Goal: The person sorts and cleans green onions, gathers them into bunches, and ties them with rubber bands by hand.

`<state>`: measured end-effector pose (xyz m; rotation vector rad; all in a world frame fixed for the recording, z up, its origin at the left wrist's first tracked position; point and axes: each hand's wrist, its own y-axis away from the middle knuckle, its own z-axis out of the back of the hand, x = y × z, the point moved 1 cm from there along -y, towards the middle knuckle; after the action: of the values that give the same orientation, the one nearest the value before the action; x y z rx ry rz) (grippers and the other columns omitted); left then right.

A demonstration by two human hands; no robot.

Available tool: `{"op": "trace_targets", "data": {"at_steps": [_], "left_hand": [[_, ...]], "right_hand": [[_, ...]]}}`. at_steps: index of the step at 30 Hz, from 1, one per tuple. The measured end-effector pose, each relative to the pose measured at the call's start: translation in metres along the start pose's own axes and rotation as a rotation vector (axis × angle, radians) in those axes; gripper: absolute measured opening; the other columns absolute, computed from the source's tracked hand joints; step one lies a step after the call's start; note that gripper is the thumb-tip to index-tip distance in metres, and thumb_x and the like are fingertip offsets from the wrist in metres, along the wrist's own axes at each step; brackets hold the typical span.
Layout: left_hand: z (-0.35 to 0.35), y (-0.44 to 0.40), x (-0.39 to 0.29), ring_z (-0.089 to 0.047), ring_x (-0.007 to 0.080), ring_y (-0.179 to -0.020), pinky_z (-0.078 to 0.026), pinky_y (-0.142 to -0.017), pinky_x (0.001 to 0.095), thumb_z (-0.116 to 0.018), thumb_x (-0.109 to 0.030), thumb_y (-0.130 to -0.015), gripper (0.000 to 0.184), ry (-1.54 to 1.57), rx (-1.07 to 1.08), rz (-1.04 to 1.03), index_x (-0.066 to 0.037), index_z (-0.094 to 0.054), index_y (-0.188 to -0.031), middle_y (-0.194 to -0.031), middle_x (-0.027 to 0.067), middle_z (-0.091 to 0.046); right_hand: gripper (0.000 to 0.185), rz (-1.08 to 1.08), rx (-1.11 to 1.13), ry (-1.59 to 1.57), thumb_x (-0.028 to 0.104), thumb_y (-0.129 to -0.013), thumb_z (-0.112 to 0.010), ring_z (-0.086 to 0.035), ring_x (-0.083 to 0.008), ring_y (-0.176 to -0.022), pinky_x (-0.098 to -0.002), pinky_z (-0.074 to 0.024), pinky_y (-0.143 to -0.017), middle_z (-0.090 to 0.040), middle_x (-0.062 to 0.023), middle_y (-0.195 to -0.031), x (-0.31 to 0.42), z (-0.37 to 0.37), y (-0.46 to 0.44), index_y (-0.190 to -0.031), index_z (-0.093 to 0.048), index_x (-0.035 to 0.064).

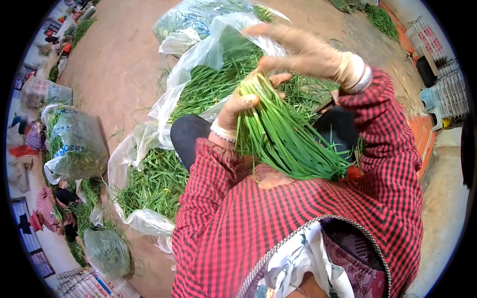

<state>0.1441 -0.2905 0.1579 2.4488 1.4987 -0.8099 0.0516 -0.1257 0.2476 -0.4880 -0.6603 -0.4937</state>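
Observation:
A thick bunch of green chives (pixel 293 136) lies slanted across my lap, its pale stem ends up and its dark leaf tips toward my right sleeve. My left hand (pixel 238 108), in a tan glove, is wrapped round the bunch near the pale ends. Just above those ends is my right hand (pixel 303 54), also gloved, its fingers spread and blurred by motion, with nothing seen in them. Beyond my hands, loose chives (pixel 208 89) lie in an open clear plastic bag (pixel 171 97).
More chives (pixel 151 181) fill plastic at my left. Packed bags (pixel 79 144) stand farther left, near people (pixel 49 206) with greens. A bagged bundle (pixel 191 20) lies ahead. At the right are stacked crates (pixel 449 87) and a light blue stool (pixel 431 102).

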Motion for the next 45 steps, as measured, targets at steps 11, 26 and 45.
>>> {"op": "trace_targets", "data": {"at_steps": [11, 26, 45], "left_hand": [[0.022, -0.003, -0.017, -0.063, 0.0270, -0.095, -0.054, -0.084, 0.0395, -0.061, -0.010, -0.081, 0.040, -0.067, -0.243, -0.139, -0.001, -0.053, -0.119, -0.104, 0.0123, -0.063], [0.023, 0.039, -0.148, -0.061, 0.0292, -0.097, -0.052, -0.090, 0.0460, -0.060, -0.008, -0.085, 0.037, -0.336, -0.536, -0.786, -0.004, -0.050, -0.121, -0.098, 0.0133, -0.063], [0.013, 0.039, -0.129, -0.061, 0.0270, -0.097, -0.050, -0.092, 0.0445, -0.059, -0.010, -0.087, 0.041, -0.354, -0.307, -0.793, -0.006, -0.046, -0.126, -0.098, 0.0119, -0.063]], "right_hand": [[0.028, 0.004, -0.080, -0.440, 0.020, -0.086, -0.070, -0.045, -0.0247, -0.127, -0.0384, -0.0350, -0.107, -0.049, -0.0115, -0.137, -0.002, -0.045, 0.017, -0.110, -0.066, 0.0057], [0.020, -0.408, 0.339, 0.348, 0.027, -0.075, -0.070, -0.061, -0.0325, -0.077, -0.0443, -0.0479, -0.068, -0.064, -0.0133, -0.078, -0.091, -0.124, 0.139, -0.073, -0.072, 0.0071], [0.022, 0.041, 0.026, -0.148, 0.029, -0.092, -0.056, -0.062, -0.0321, -0.067, -0.0391, -0.0484, -0.062, -0.063, -0.0127, -0.073, 0.040, -0.128, 0.011, -0.089, -0.065, 0.0088]]}}
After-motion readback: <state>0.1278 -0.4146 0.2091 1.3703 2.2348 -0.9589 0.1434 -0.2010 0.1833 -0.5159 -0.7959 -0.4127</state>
